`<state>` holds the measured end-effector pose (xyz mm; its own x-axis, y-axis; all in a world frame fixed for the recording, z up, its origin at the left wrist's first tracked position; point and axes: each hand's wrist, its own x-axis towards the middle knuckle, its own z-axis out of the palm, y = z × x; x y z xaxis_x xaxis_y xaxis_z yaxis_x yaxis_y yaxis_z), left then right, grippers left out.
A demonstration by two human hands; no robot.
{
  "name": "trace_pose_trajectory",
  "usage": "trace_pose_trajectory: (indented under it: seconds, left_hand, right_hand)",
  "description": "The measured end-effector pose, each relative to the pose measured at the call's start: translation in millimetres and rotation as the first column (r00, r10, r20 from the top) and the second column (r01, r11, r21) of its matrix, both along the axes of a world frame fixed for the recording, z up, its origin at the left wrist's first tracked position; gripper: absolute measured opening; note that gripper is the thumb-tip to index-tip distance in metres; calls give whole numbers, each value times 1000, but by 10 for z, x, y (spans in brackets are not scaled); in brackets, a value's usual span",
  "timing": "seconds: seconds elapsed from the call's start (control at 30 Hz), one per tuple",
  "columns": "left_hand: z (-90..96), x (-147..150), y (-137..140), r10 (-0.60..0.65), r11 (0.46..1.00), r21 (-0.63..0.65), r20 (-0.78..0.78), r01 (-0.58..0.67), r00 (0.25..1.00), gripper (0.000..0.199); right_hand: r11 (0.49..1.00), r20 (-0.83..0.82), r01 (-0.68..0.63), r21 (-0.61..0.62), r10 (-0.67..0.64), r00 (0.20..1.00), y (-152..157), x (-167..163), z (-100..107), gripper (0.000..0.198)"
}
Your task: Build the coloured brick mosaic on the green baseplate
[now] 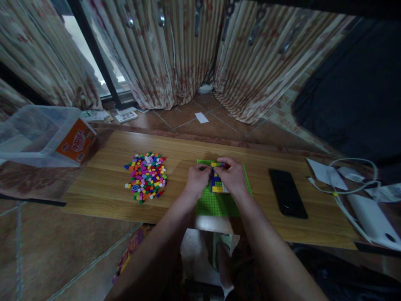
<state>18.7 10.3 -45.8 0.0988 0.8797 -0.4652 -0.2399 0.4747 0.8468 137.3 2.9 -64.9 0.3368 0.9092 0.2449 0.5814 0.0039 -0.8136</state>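
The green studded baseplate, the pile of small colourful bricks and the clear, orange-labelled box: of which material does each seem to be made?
Green studded baseplate: probably moulded plastic, fairly matte; even colour, regular studs.
Pile of small colourful bricks: likely plastic, gloss unclear; solid bright colours, blocky shapes.
Clear, orange-labelled box: seemingly smooth, slightly cloudy plastic; its walls are see-through.

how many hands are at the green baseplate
2: the left hand at the upper left edge of the green baseplate, and the right hand over its upper right part, both with fingers at the colourful bricks there.
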Motion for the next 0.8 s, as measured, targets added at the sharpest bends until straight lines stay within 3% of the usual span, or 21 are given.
trace_pose_trajectory:
  seconds: [0.13,0.23,0.3,0.4,0.53,0.8]
  left_hand:
    - [160,-80,1,121,988,-135,327,-80,937,18]
    - [286,-160,23,202,958,-281,524,-57,828,27]
    - [337,-193,25,206,953,-302,587,-25,783,31]
    - [349,-206,13,154,965,-261,643,26,750,34]
    - [304,-195,10,84,976,-204,668,73,739,36]
    - [267,-198,15,68,972,-213,654,97,753,37]
  right_hand:
    - [998,32,3,68,-5,999,-71,26,115,23]
    - [984,46,-20,178,12,999,-139,34,248,19]
    - [967,55,-83,240,72,996,-179,18,330,17]
    - [949,99,-192,249,172,980,-223,-30,399,18]
    - [942,241,-289,172,244,939,-248,-78,399,20]
    - [948,295,-302,100,262,919,-229,-98,361,19]
